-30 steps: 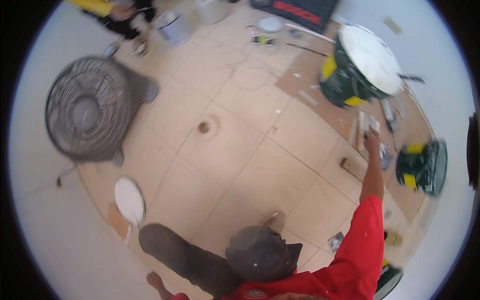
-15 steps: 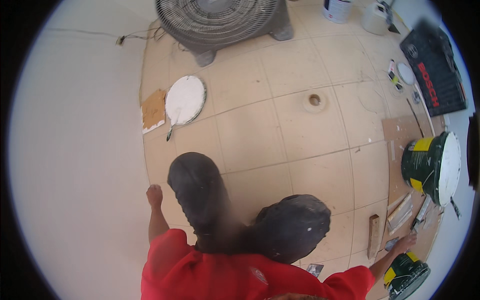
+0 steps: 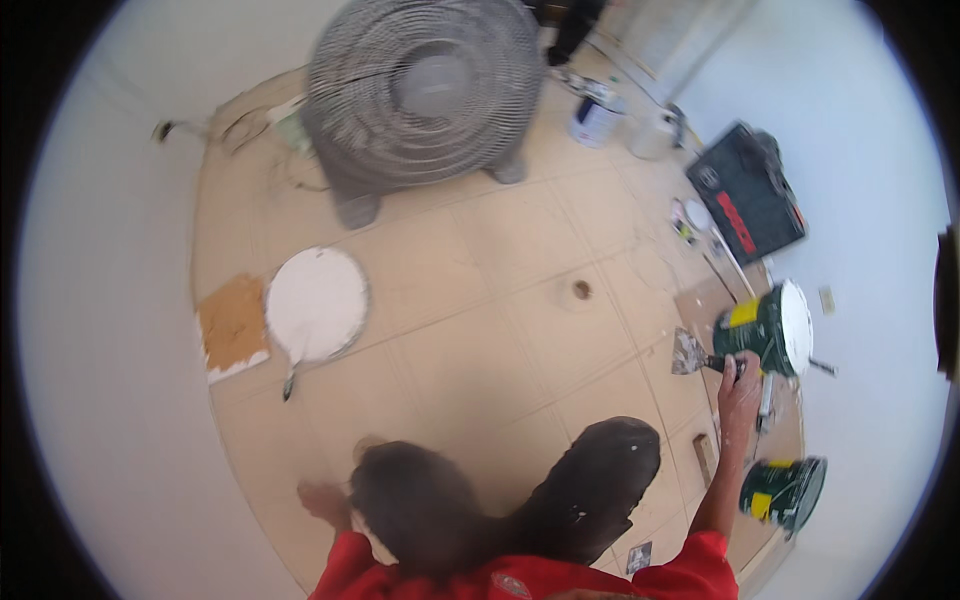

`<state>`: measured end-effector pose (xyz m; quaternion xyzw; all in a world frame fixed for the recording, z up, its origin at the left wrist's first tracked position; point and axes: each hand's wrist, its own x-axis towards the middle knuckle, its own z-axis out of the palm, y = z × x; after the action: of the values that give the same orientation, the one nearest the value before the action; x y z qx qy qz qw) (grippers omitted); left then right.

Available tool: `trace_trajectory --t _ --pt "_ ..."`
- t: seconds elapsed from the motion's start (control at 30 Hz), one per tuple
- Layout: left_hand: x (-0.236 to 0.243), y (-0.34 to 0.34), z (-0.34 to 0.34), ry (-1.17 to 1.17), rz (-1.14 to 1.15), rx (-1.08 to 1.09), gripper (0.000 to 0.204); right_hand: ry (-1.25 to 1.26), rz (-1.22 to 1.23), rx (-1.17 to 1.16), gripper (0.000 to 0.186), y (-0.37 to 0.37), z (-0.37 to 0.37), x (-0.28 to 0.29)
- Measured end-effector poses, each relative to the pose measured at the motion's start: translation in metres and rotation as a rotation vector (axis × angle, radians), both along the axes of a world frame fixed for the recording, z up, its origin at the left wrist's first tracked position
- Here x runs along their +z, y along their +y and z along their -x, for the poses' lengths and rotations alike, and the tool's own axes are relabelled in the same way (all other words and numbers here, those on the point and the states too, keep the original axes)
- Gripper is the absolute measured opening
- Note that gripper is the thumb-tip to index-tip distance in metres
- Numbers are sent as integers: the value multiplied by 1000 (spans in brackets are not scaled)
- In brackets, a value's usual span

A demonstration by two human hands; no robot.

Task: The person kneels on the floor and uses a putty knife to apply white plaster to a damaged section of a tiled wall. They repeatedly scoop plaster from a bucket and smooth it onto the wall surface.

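Observation:
My right hand is closed around the dark handle of a putty knife, its broad, smeared blade pointing left. Beside that hand stands a dark green bucket with yellow patches and a white top. My left hand is low beside my left knee, near the left wall; motion blur hides how its fingers lie. Farther forward on the left is a round container top covered in white paste, with a dark-handled tool at its near edge. A brown board with white-smeared edges lies next to it.
A large grey floor fan stands ahead. Along the right wall are a dark tool case, a can, a white jug, a wooden block and a second green bucket. A round hole marks the tiled floor.
My right hand has come up and forward from beside the lower bucket and now holds the putty knife. The view has tilted and shifted, and my left hand sits lower in it.

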<state>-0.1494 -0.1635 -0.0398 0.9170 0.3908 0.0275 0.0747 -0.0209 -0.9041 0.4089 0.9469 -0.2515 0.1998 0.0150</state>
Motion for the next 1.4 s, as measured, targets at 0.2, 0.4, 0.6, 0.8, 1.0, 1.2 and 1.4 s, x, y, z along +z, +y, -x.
trace_trajectory --t 0.2,0.4,0.6,0.8,1.0,1.2,1.4 --pt "45 -22 -23 4 88 174 71 36 -216 411 21 155 -182 46" --pt "48 -17 6 -41 -8 115 72 423 -557 765 17 394 -347 29" --pt "58 -25 -1 -83 59 83 72 701 -367 950 26 506 -423 17" --pt "60 -13 -7 0 60 89 73 783 -504 978 26 581 -490 20" --pt "53 -20 -5 -91 61 88 71 687 -117 1397 32 637 -550 -1" --pt "47 -20 -5 -69 58 129 67 695 -274 1241 45 641 -580 -59" --pt "52 -19 -8 -80 -21 87 64 685 -475 1372 53 609 -584 -137"
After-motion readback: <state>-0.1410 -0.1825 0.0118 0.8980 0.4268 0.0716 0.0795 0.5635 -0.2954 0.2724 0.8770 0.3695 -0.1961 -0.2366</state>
